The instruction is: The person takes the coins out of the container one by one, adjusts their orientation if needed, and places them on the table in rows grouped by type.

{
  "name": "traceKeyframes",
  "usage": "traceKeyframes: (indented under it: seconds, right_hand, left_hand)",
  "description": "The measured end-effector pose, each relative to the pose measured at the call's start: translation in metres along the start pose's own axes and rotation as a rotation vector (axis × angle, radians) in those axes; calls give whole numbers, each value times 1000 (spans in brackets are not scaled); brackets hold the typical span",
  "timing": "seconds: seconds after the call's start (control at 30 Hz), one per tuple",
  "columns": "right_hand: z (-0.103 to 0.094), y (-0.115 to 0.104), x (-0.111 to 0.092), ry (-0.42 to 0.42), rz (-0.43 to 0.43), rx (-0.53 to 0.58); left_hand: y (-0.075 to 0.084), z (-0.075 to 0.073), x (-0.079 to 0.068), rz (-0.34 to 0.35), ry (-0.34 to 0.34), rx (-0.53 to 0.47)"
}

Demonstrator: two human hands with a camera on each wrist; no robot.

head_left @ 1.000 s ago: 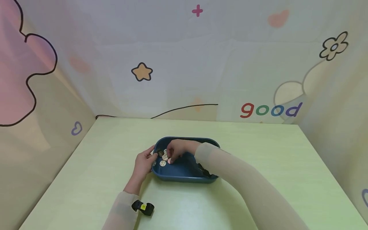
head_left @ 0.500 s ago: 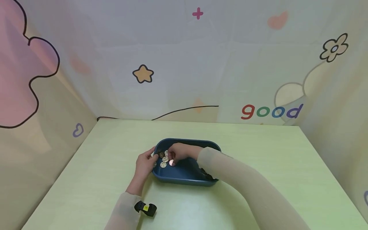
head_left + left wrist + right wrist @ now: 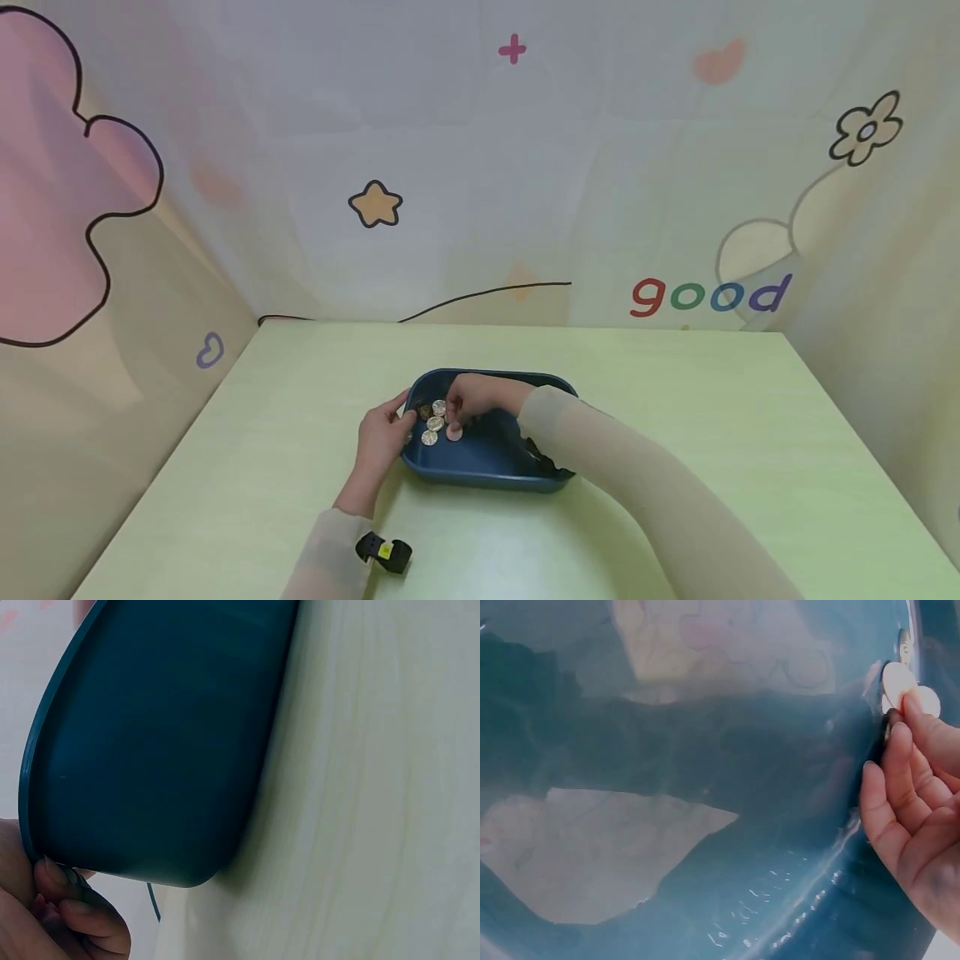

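While walled in by printed cloth [image 3: 480, 167] along the far edge and both side edges, works at a pale green worktop [image 3: 210, 500]. Stretches the right sleeve [image 3: 630, 458] over the right end of a dark blue tray [image 3: 480, 478], hiding much of that end; leaves the tray on the worktop, well in from the far edge and between the two side edges. Brings the left sleeve [image 3: 330, 550] in before the tray's near left corner. Grips the rim at the tray's left end with the left hand [image 3: 384, 437], curling fingers and thumb round it. Dips the right hand [image 3: 480, 396] inside the tray, curling the fingers and pinching a pinkish coin [image 3: 454, 434] between thumb and fingertip. Wears a black band [image 3: 384, 552] with a yellow patch at the left cuff. Keeps the other coins [image 3: 435, 423], bright ones and a darker one, close together near the tray's left end, partly covering one beside the left thumb
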State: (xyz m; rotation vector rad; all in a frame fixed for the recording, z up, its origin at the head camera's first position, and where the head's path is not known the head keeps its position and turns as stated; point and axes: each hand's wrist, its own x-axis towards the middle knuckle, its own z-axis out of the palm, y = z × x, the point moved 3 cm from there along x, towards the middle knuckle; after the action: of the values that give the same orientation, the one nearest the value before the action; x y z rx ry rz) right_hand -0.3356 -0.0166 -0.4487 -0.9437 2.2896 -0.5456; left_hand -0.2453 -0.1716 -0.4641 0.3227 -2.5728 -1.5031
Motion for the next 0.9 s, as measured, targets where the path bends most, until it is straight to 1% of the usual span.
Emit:
traceKeyframes:
  seconds: [0.13,0.2,0.3,0.43,0.6,0.67,0.73,0.9]
  right_hand:
    - [-1,-3,-3,-15,8,-7]
    - [-4,-3,-5,-10,6,-4]
    - [-12,-5,-9,12,2,16]
    - [-24,-10,-18,50,-15,79]
    - [-39,-19,-36,89,-32,164]
    - [-45,-21,-45,122,-35,199]
    - [-51,-23,-54,157,-29,221]
    - [-59,-21,-81,219,7,267]
  left_hand:
    - [0,0,-3,-8,-2,10]
    - [0,0,-3,-5,0,15]
    - [1,0,-3,5,6,17]
    - [1,1,-2,8,13,20]
    - [3,2,-2,1,16,33]
    - [4,2,-2,-1,26,33]
    - [4,2,-1,-4,32,28]
    - [3,2,-1,-25,17,27]
